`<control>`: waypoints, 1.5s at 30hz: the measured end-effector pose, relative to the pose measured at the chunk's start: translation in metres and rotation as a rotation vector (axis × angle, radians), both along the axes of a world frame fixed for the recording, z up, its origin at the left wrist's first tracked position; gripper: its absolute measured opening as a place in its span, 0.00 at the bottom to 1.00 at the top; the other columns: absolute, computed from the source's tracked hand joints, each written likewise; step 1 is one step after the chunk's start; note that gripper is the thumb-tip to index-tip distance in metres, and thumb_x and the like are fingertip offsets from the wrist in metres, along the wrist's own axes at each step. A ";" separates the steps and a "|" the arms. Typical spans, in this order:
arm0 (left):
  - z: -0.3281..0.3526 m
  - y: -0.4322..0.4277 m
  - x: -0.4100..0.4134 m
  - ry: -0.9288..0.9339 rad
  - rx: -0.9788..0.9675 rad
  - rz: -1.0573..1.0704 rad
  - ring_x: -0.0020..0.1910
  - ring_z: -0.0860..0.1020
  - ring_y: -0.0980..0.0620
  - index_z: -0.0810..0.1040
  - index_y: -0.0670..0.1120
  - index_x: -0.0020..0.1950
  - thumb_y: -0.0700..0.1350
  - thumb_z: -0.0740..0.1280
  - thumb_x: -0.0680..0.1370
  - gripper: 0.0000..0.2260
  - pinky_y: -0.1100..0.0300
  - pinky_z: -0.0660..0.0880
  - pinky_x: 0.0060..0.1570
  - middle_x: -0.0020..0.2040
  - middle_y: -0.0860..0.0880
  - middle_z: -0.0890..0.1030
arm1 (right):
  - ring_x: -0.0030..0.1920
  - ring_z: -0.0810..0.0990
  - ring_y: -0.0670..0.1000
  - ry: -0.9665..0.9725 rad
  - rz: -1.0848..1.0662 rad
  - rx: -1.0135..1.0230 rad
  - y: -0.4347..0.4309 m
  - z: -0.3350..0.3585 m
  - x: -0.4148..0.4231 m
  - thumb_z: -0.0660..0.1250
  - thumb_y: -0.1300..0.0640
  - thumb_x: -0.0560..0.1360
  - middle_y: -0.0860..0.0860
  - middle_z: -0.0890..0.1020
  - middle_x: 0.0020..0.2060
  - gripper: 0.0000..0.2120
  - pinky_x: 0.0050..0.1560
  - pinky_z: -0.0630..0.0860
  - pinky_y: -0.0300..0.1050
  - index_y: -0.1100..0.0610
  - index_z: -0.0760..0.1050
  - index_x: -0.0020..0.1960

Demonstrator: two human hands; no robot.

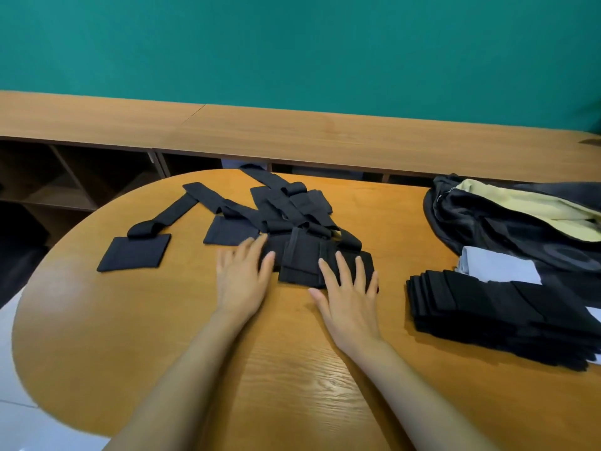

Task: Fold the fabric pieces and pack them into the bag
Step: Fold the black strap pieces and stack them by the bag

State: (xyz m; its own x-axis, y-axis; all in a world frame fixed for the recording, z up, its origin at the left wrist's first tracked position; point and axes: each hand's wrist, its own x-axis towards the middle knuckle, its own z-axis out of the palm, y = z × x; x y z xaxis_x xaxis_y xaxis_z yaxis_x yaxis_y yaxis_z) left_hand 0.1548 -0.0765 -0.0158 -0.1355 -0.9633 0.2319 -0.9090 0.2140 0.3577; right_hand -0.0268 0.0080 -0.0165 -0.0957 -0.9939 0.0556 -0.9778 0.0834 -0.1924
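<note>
A heap of black fabric pieces with straps [286, 206] lies at the middle of the round wooden table [162, 320]. The nearest piece [302, 258] lies flat under my fingertips. My left hand [242, 278] lies with straight fingers on that piece's left edge. My right hand [349, 288] presses flat on its right part. One more black piece with a long strap [136, 252] lies apart at the left. A stack of folded black pieces [487, 307] sits at the right. Behind the stack lies the black bag [507, 222], open, with a pale yellow lining.
A light grey folded cloth [497, 266] lies between the stack and the bag. A long wooden shelf unit [292, 138] runs behind the table under a green wall. The table's curved edge falls away at the left, over a white floor [13, 418].
</note>
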 end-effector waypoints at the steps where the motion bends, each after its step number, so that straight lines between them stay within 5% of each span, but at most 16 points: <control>1: -0.001 -0.005 0.012 -0.007 0.022 0.087 0.75 0.60 0.40 0.62 0.56 0.77 0.60 0.50 0.82 0.24 0.42 0.46 0.75 0.77 0.46 0.64 | 0.78 0.43 0.62 0.009 0.010 -0.002 0.000 0.000 0.001 0.22 0.30 0.69 0.53 0.51 0.80 0.47 0.74 0.43 0.68 0.46 0.51 0.80; 5: -0.004 -0.024 0.064 -0.054 0.208 0.341 0.76 0.42 0.31 0.56 0.61 0.78 0.68 0.46 0.79 0.28 0.35 0.35 0.71 0.80 0.43 0.46 | 0.78 0.41 0.61 0.037 0.023 0.019 -0.001 -0.001 0.004 0.26 0.32 0.70 0.52 0.48 0.80 0.43 0.75 0.42 0.67 0.46 0.48 0.80; 10: -0.007 -0.037 0.090 -0.078 0.317 0.394 0.74 0.40 0.26 0.51 0.66 0.77 0.74 0.42 0.74 0.33 0.33 0.35 0.70 0.80 0.42 0.40 | 0.79 0.42 0.60 0.044 0.026 0.040 -0.001 0.001 0.004 0.32 0.32 0.74 0.53 0.48 0.80 0.38 0.75 0.43 0.67 0.46 0.48 0.80; 24: 0.008 -0.038 0.016 -0.270 0.319 0.232 0.76 0.51 0.34 0.54 0.61 0.78 0.68 0.42 0.80 0.28 0.37 0.42 0.73 0.80 0.39 0.49 | 0.78 0.51 0.61 0.045 0.014 0.061 0.001 0.002 0.004 0.32 0.32 0.74 0.53 0.56 0.79 0.38 0.74 0.46 0.69 0.45 0.56 0.79; 29: 0.007 -0.019 0.006 -0.282 0.291 0.199 0.76 0.54 0.37 0.55 0.61 0.78 0.65 0.43 0.81 0.26 0.41 0.43 0.75 0.79 0.39 0.54 | 0.71 0.69 0.63 0.076 -0.012 0.105 0.017 0.006 0.004 0.42 0.35 0.78 0.55 0.71 0.72 0.32 0.68 0.63 0.72 0.47 0.68 0.74; 34: 0.010 0.011 -0.008 -0.289 0.271 0.170 0.75 0.56 0.38 0.58 0.59 0.78 0.63 0.42 0.82 0.26 0.40 0.44 0.74 0.78 0.40 0.57 | 0.64 0.77 0.58 0.063 0.032 0.046 0.052 0.011 -0.001 0.50 0.36 0.77 0.52 0.77 0.67 0.29 0.64 0.70 0.68 0.48 0.73 0.70; 38: 0.011 0.034 -0.012 -0.127 0.286 0.187 0.77 0.53 0.40 0.54 0.55 0.80 0.62 0.45 0.82 0.26 0.38 0.40 0.74 0.79 0.42 0.55 | 0.73 0.67 0.51 -0.039 0.107 -0.016 0.068 0.018 -0.017 0.61 0.39 0.77 0.47 0.66 0.75 0.32 0.72 0.63 0.52 0.50 0.62 0.77; 41: 0.013 0.062 -0.020 -0.035 0.067 0.110 0.79 0.50 0.43 0.56 0.49 0.79 0.58 0.50 0.83 0.26 0.41 0.37 0.74 0.80 0.43 0.54 | 0.77 0.54 0.47 -0.122 0.117 0.011 0.073 0.022 -0.031 0.61 0.43 0.80 0.45 0.55 0.78 0.34 0.74 0.58 0.42 0.50 0.52 0.80; 45: 0.015 0.110 -0.038 -0.064 0.013 -0.238 0.79 0.48 0.54 0.64 0.51 0.77 0.62 0.39 0.80 0.32 0.47 0.33 0.75 0.79 0.52 0.57 | 0.74 0.62 0.48 -0.056 0.184 -0.057 0.074 0.018 -0.043 0.62 0.49 0.81 0.49 0.65 0.75 0.28 0.70 0.65 0.41 0.54 0.60 0.77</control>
State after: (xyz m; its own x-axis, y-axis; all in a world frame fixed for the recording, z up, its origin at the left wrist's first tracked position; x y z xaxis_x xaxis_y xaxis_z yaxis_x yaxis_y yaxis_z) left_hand 0.1164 0.0337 -0.0004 -0.3733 -0.9051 0.2036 -0.8541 0.4210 0.3053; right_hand -0.0695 0.0824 0.0019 0.0831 -0.9902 0.1118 -0.9630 -0.1086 -0.2465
